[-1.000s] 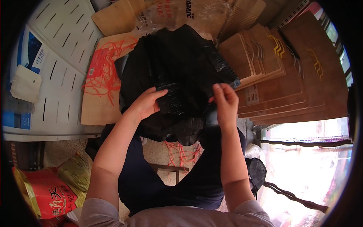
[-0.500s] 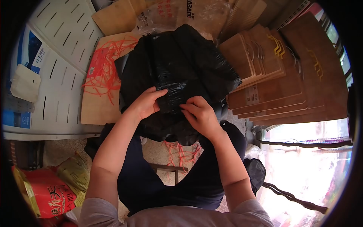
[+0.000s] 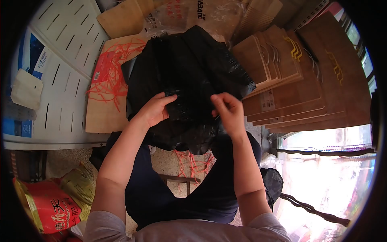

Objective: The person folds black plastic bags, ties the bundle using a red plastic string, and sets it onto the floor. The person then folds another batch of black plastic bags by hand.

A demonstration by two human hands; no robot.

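Note:
A large black plastic bag (image 3: 189, 68) is spread over my lap between my knees, wrinkled and shiny in places. My left hand (image 3: 157, 109) grips a fold of it near its middle, with the thumb on top and the fingers partly hidden beneath the plastic. To the right, my right hand (image 3: 228, 111) is closed, thumb against curled fingers, pinching the bag's plastic. What lies under the bag is hidden.
Wooden boards (image 3: 294, 84) with handles lean on the right. Orange strings (image 3: 115, 76) lie over a pale board at the left, beside a slotted white metal panel (image 3: 64, 52). A red and gold sack (image 3: 56, 201) stands lower left. Orange strands (image 3: 193, 163) lie on the floor.
My right hand has moved to the right, away from my left hand, and the plastic between them has shifted. My left hand has stayed nearly in place.

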